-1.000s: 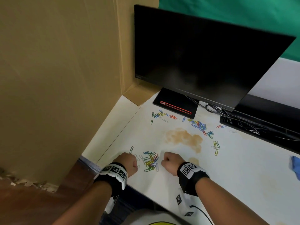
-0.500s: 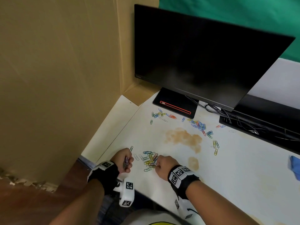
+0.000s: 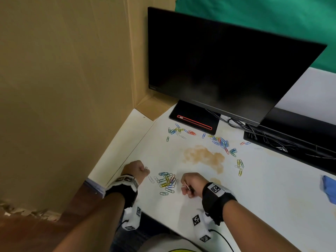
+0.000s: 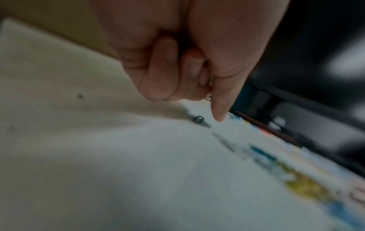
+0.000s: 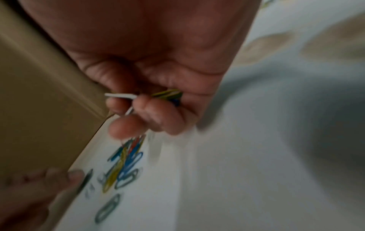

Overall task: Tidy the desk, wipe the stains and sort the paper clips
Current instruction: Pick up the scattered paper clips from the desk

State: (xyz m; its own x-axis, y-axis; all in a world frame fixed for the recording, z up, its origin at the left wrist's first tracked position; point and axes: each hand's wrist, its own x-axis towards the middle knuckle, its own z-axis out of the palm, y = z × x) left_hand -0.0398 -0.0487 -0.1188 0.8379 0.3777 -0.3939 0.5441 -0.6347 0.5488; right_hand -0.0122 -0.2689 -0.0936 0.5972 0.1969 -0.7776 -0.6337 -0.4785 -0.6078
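A heap of coloured paper clips (image 3: 167,181) lies on the white desk (image 3: 263,206) near its front edge, between my hands. My left hand (image 3: 141,170) is a fist just left of the heap, beside a single dark clip (image 3: 145,168). In the left wrist view its fingers (image 4: 164,75) are curled over a bit of wire, and one finger points down by that dark clip (image 4: 198,119). My right hand (image 3: 185,186), right of the heap, grips several clips (image 5: 168,95), white, yellow-green and blue. A brown stain (image 3: 203,157) spreads behind the heap.
More clips lie scattered near the monitor base (image 3: 221,141) and further left (image 3: 179,130). A black monitor (image 3: 227,70) with cables stands at the back. A cardboard wall (image 3: 63,88) closes the left side. A blue cloth (image 3: 329,190) lies at the right edge.
My right hand has drawn back to the right of the heap with clips in its fingers. My left hand has moved forward to the lone dark clip.
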